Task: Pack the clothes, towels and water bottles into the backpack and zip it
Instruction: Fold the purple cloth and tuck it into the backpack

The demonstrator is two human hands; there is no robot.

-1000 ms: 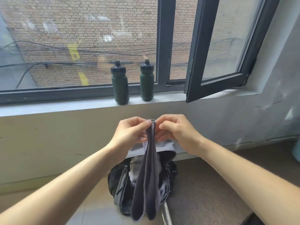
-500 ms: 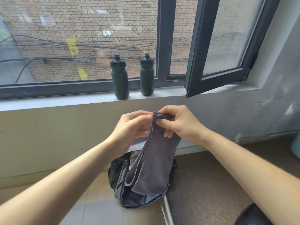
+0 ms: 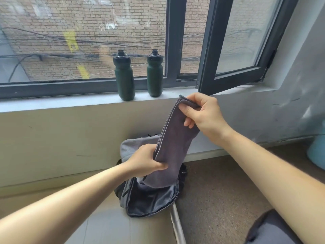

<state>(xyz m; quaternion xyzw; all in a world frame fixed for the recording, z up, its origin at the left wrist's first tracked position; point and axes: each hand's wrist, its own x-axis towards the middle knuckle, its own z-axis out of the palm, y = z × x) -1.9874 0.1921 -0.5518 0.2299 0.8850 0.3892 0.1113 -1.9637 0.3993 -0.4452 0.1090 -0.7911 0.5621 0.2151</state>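
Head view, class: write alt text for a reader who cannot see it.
Two bare hands, left hand low and right hand high, hold a folded grey towel above an open backpack on the floor. Two dark green bottles stand on the windowsill.

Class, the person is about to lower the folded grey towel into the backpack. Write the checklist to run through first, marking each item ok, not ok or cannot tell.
1. Backpack mouth open: ok.
2. Right hand pinches the towel top: ok.
3. Left hand grips it lower down: ok.
4. Towel's lower end over the opening: ok.
5. Room left inside: cannot tell.
6. Water bottles packed: not ok, both on the sill.
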